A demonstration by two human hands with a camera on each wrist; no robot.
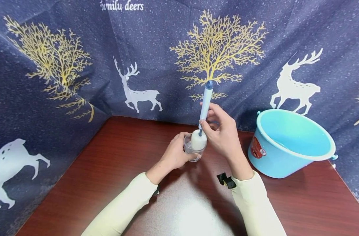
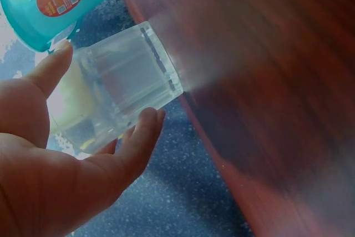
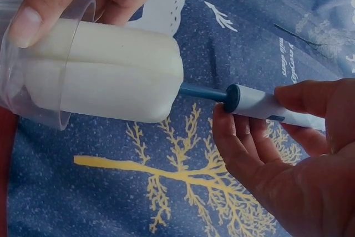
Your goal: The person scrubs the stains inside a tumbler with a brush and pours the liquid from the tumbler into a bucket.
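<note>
My left hand (image 1: 174, 152) holds a clear drinking glass (image 2: 133, 62), thumb on one side and fingers round the other. A bottle brush with a white sponge head (image 1: 198, 141) stands partly inside the glass, its upper part sticking out past the rim. My right hand (image 1: 223, 132) pinches the brush's pale blue handle (image 1: 206, 103) near its lower end, just above the dark blue stem (image 3: 204, 91). The handle points up and leans slightly right, with a hanging loop at its top. In the left wrist view, the glass's base overlaps the tabletop.
To the right, a light blue bucket (image 1: 279, 160) with a red label stands on the dark red-brown wooden table (image 1: 123, 147). Behind the table hangs a navy cloth (image 1: 164, 65) printed with white deer and yellow trees.
</note>
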